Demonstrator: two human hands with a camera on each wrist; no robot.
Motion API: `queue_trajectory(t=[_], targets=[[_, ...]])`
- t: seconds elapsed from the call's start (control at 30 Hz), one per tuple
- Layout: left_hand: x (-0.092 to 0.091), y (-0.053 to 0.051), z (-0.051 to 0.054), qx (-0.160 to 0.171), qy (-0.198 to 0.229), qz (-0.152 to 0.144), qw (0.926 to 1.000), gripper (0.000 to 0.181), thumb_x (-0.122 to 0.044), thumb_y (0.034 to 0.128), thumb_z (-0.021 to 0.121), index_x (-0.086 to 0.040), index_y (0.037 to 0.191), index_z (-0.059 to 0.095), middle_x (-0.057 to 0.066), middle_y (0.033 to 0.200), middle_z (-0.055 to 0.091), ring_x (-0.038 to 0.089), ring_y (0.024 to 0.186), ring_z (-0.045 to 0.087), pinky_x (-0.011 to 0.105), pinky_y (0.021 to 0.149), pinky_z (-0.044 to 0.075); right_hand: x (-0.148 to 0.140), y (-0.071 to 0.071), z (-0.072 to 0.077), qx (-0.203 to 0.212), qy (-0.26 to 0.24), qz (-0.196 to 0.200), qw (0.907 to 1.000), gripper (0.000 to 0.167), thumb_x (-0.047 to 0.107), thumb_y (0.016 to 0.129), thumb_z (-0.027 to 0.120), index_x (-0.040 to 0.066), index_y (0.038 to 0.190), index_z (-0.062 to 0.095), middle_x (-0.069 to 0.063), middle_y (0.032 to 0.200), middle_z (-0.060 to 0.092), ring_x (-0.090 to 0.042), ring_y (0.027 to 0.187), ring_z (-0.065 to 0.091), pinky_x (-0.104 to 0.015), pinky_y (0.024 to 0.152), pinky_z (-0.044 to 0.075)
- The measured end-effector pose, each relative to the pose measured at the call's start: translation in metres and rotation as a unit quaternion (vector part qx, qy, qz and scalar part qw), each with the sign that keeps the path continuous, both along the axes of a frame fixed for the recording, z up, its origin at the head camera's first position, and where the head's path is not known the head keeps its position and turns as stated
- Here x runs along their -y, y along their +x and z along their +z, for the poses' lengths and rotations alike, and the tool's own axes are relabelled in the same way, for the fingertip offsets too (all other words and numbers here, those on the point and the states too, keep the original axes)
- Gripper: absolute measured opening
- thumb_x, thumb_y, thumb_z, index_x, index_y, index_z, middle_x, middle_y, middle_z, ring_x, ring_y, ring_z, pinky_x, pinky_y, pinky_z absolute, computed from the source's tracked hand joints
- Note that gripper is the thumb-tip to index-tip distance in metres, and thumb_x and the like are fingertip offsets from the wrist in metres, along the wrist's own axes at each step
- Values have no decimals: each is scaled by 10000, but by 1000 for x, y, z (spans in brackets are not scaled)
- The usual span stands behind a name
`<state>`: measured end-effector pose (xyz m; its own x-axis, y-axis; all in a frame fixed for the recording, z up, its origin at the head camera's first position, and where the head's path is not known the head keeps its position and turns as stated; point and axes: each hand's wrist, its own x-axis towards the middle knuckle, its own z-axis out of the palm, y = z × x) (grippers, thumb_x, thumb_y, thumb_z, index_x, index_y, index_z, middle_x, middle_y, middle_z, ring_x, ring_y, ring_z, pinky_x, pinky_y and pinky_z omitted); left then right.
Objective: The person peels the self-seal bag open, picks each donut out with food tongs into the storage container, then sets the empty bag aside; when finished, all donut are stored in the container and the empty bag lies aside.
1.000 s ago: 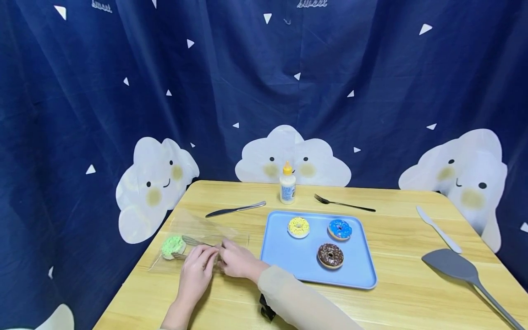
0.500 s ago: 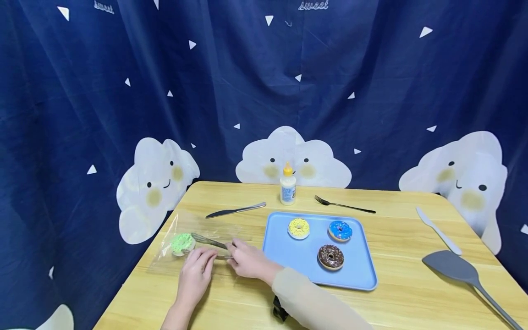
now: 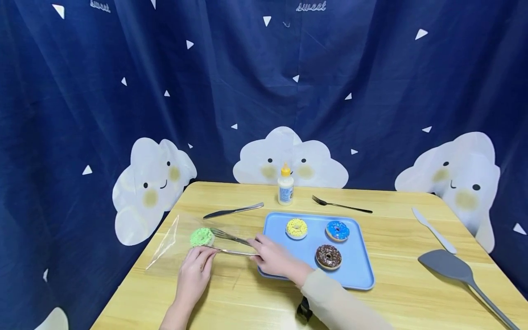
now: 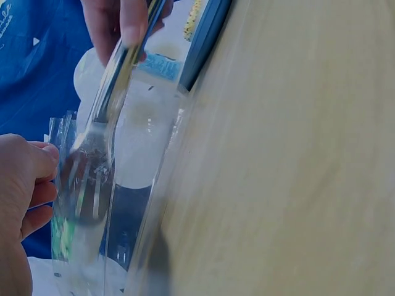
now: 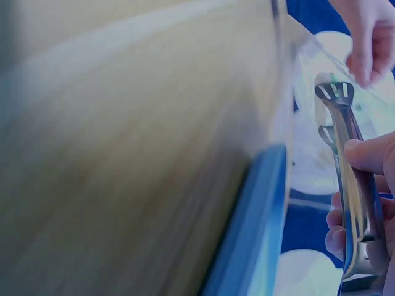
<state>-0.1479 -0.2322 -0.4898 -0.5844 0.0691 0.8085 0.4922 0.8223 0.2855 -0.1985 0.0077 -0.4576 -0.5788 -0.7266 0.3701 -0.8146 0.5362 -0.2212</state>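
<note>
My left hand (image 3: 194, 270) pinches the edge of a clear plastic bag (image 3: 165, 250) at the table's left side. A green-iced donut (image 3: 201, 237) lies at the bag, just beyond that hand. My right hand (image 3: 274, 259) grips metal tongs (image 3: 235, 238), their arms spread apart and pointing left. One tip reaches the donut's right side; the other passes by my left fingers. In the left wrist view the slotted tip of the tongs (image 4: 92, 166) shows through the plastic, with some green beyond. The right wrist view shows my thumb along the tongs (image 5: 352, 179).
A blue tray (image 3: 284, 250) holds a yellow donut (image 3: 296, 228), a blue donut (image 3: 337, 231) and a chocolate donut (image 3: 328, 256). Behind stand a glue bottle (image 3: 285, 188), a table knife (image 3: 233, 211) and a fork (image 3: 342, 205). A white knife (image 3: 433, 229) and grey spatula (image 3: 447, 266) lie right.
My right hand has drawn the tongs to the right, over the tray's left edge. The green donut has shifted right along with them. My left hand stays nearly in place at the bag.
</note>
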Motion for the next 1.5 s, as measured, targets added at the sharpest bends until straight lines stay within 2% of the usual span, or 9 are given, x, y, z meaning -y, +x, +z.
queue_trajectory(t=[0.13, 0.23, 0.4, 0.53, 0.63, 0.83, 1.03, 1.3, 1.5], targets=[[0, 0, 0, 69, -15, 70, 9999, 165, 5, 722, 735, -59, 870, 702, 14, 860, 610, 195, 806, 558, 294, 732, 467, -21, 1, 3, -264, -133, 58, 9995, 434, 184, 862, 655, -4, 1238, 548, -2, 912, 494, -40, 680, 400, -115, 572, 395], [1, 1, 0, 124, -21, 139, 9998, 161, 0, 720, 739, -56, 866, 704, 10, 855, 607, 181, 806, 556, 270, 721, 473, -36, 4, 5, -229, -111, 24, 9997, 445, 184, 862, 655, 20, 1258, 538, 5, 917, 489, -21, 657, 388, -102, 543, 387], [1, 1, 1, -18, -121, 224, 9997, 199, 34, 684, 765, -56, 851, 706, -1, 839, 606, 159, 782, 556, 271, 671, 488, -61, 12, 9, -54, -20, -280, 9996, 451, 220, 869, 655, 68, 1276, 534, 23, 941, 487, -4, 629, 383, -101, 507, 386], [0, 0, 3, -121, -162, 257, 9995, 221, 53, 668, 775, -56, 847, 707, 2, 841, 616, 161, 782, 569, 286, 666, 505, -82, 19, 11, -72, 42, -518, 9986, 458, 252, 871, 654, 70, 1275, 539, -19, 1016, 533, -26, 652, 440, -165, 535, 452], [1, -1, 4, -101, -131, 248, 9996, 201, 48, 683, 764, -56, 845, 706, 3, 834, 616, 165, 778, 568, 288, 663, 501, -97, 23, 10, -153, -15, -608, 9980, 465, 259, 866, 661, 61, 1271, 544, -32, 1026, 545, -41, 680, 454, -203, 576, 482], [3, -2, 5, -81, -61, 134, 9999, 161, 28, 706, 742, -48, 843, 704, 16, 826, 610, 187, 763, 559, 303, 658, 488, -130, 33, 3, -318, -270, -718, 9965, 445, 196, 833, 694, 30, 1226, 566, -2, 950, 530, -22, 692, 407, -192, 592, 467], [3, -3, 4, -79, -125, 122, 9998, 164, 27, 704, 745, -54, 840, 703, 12, 823, 607, 179, 763, 560, 298, 652, 487, -161, 46, -2, -444, -289, -924, 9943, 452, 148, 802, 716, 14, 1209, 572, -9, 1004, 534, -26, 744, 459, -236, 625, 496], [2, -5, 6, -60, -135, 105, 9998, 146, 9, 716, 739, -50, 844, 701, 18, 822, 609, 194, 761, 564, 320, 672, 479, -181, 60, -4, -465, -341, -982, 9935, 454, 128, 772, 737, 1, 1183, 589, -2, 968, 533, 40, 652, 379, -181, 566, 464], [1, -6, 8, -48, -96, 51, 9999, 140, 4, 726, 735, -51, 850, 701, 24, 826, 610, 207, 769, 565, 329, 675, 478, -188, 67, -4, -312, -380, -949, 9943, 435, 106, 777, 732, 12, 1178, 591, 18, 922, 504, 60, 621, 335, -139, 522, 404]])
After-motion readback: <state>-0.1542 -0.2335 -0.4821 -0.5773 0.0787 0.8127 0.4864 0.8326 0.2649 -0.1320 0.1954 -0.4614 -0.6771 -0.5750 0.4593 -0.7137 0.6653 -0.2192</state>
